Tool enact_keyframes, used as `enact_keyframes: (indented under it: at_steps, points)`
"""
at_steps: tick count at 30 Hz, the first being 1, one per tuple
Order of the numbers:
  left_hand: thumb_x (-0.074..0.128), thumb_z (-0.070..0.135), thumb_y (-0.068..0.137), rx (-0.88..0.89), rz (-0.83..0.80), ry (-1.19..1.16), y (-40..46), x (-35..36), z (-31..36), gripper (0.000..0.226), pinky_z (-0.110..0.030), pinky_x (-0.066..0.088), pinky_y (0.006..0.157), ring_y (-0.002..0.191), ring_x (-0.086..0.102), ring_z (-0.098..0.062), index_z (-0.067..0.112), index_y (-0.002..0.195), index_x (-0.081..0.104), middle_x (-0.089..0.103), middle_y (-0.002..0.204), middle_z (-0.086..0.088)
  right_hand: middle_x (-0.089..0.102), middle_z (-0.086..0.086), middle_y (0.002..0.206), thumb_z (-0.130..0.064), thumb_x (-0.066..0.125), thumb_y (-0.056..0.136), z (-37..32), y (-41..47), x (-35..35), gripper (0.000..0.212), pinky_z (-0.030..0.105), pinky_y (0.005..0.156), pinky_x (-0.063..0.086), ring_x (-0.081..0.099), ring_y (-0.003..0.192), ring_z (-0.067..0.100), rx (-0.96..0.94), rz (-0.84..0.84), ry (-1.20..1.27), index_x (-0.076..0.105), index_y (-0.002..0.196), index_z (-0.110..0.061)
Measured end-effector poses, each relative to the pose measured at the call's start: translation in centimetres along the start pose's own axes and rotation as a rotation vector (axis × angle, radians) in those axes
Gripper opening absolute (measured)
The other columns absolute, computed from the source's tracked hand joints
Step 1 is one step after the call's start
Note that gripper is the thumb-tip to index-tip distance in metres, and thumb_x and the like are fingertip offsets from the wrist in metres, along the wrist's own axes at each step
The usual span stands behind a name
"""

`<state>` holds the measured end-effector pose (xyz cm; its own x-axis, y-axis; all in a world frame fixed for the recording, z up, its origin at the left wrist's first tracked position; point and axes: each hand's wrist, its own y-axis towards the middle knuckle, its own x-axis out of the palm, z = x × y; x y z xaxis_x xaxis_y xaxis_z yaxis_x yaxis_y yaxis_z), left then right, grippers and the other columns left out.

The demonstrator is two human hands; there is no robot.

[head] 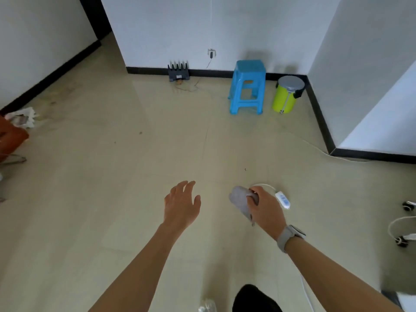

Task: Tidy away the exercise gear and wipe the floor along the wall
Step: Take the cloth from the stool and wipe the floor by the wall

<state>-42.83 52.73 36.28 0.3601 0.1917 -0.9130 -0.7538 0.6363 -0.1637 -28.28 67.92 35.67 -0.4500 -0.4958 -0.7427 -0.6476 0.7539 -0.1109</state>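
beige tiled floor (101, 199), bounded by white walls with a black skirting board (202, 72) along the far wall and both sides; a wide stretch of open tile lies between you and that far wall. at right, a wall corner (331, 152) juts into the room, narrowing the passage there. against the far skirting, left to right: a dark router (178, 72) with upright antennas, a blue plastic stool (247, 86), and a lime-green bin (287, 93) with a grey lid, tucked into the corner just beside the stool. an orange object (11, 137) and crumpled white material (22, 117) sit at the left edge. your left hand (182, 204) is held out above the floor, fingers spread and relaxed, holding nothing. your right hand (264, 209), with a grey watch (290, 237) on the wrist, grips a bunched grey cloth (240, 202), which hangs limp from your curled fingers, above the tile and well apart from the wall. a white power strip (283, 199) with its cord lies on the floor just beside that hand.
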Motion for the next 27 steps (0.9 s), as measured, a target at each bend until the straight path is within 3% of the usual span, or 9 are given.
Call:
enact_keyframes:
  at_steps: [7, 11, 21, 27]
  points:
    - [0.039, 0.032, 0.095, 0.127, -0.021, 0.046, 23.7, 0.4, 6.4, 0.049, -0.037, 0.023, 0.111, 0.137, 0.026, -0.02, 0.023, 0.142, 0.028, 0.029, 0.149, 0.001, 0.065, 0.013, 0.103, -0.018, 0.049, 0.092, 0.2, 22.9, -1.3, 0.023, 0.032, 0.075, 0.043, 0.06, 0.092, 0.032, 0.022, 0.051, -0.026, 0.056, 0.111, -0.008]
    - [0.039, 0.032, 0.095, 0.104, -0.049, 0.07, 36.8, 0.7, 10.4, 0.049, -0.037, 0.025, 0.11, 0.137, 0.027, -0.02, 0.022, 0.142, 0.029, 0.03, 0.149, 0.0, 0.066, 0.011, 0.102, -0.02, 0.049, 0.092, 0.9, 36.9, -2.7, 0.022, 0.026, 0.068, 0.036, 0.06, 0.09, 0.03, 0.02, 0.063, -0.028, 0.058, 0.109, -0.01]
    - [0.04, 0.031, 0.095, 0.072, -0.04, 0.101, 67.2, -1.9, 15.4, 0.048, -0.036, 0.028, 0.108, 0.137, 0.03, -0.021, 0.021, 0.141, 0.033, 0.035, 0.148, -0.002, 0.067, 0.01, 0.101, -0.02, 0.051, 0.091, -1.7, 68.4, -5.8, 0.021, 0.027, 0.07, 0.038, 0.061, 0.091, 0.029, 0.023, 0.056, -0.003, 0.058, 0.108, -0.011]
    - [0.037, 0.034, 0.096, 0.081, -0.137, 0.11, 87.0, 0.2, 16.4, 0.051, -0.038, 0.022, 0.113, 0.143, 0.015, -0.021, 0.022, 0.144, 0.025, 0.024, 0.153, -0.002, 0.067, 0.01, 0.103, -0.02, 0.053, 0.089, -1.7, 87.6, -3.9, 0.022, 0.031, 0.076, 0.042, 0.06, 0.096, 0.03, 0.086, 0.051, -0.034, 0.058, 0.109, -0.012]
